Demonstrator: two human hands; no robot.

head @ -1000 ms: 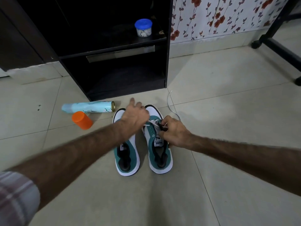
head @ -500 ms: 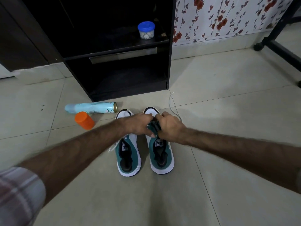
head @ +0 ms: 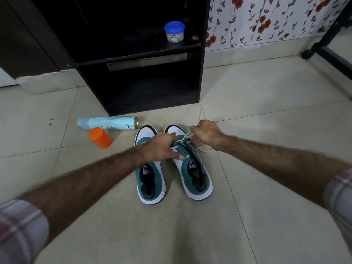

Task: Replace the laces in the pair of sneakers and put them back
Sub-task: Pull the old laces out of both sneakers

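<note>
Two teal-and-white sneakers stand side by side on the tiled floor, toes pointing to the cabinet. The left sneaker [head: 150,180] has its front hidden under my left forearm. The right sneaker [head: 194,168] carries a white lace [head: 185,139] through its lowest eyelets. My left hand [head: 162,149] rests across the front of the right sneaker, fingers spread over its eyelet row. My right hand [head: 205,133] pinches the lace and draws it up and to the right; one loose end [head: 201,113] trails toward the cabinet and a loop [head: 206,150] lies on the floor beside the shoe.
A black open cabinet [head: 141,88] stands just beyond the shoes, with a blue-lidded jar [head: 174,32] on its shelf. A light blue spray can [head: 107,122] lies on the floor at the left, next to an orange cap [head: 100,138]. A black stand foot [head: 323,52] is at the far right.
My right hand has pulled away to the right with the lace, drawing it taut out of the eyelets. My left hand has settled flat over the right sneaker's front.
</note>
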